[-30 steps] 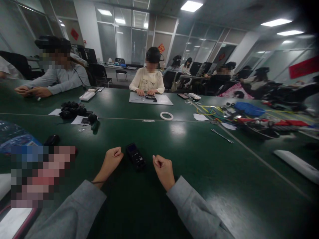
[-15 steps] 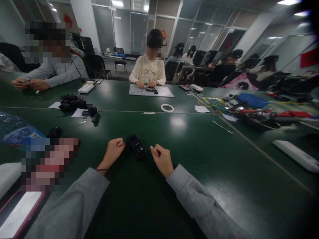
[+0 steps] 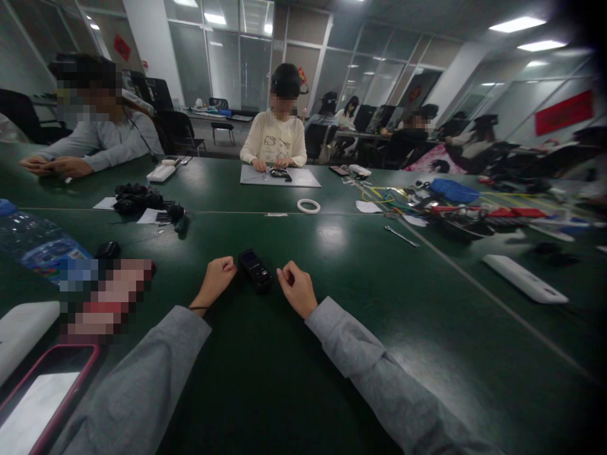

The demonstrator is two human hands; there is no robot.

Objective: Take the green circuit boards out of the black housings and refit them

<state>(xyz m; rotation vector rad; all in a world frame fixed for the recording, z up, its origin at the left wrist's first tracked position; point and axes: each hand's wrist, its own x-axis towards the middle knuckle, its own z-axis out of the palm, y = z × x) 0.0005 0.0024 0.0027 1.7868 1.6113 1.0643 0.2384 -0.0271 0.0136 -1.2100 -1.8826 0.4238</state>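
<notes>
A small black handheld device [image 3: 255, 270] with a dark screen and light buttons lies on the green table [image 3: 265, 385] between my hands. Just left of it, my left hand [image 3: 217, 278] rests closed in a fist, nearly at its edge. On the other side, my right hand [image 3: 298, 287] is loosely closed, fingers curled and thumb towards the device, with a small gap between them. Neither hand shows anything in its fingers. Both forearms, in grey sleeves, lie along the tabletop.
To the left are a phone in a pink case [image 3: 90, 360], a large plastic bottle [image 3: 42, 237] and black gear [image 3: 147, 202]. Ahead lie a white ring [image 3: 308, 206] and a wrench [image 3: 401, 236]; a white bar [image 3: 524, 279] and tangled cables are rightward. People sit across the table.
The view has turned slightly to the right, so most things sit further left. My right hand is a little nearer the device; my left hand stays in a fist beside it.
</notes>
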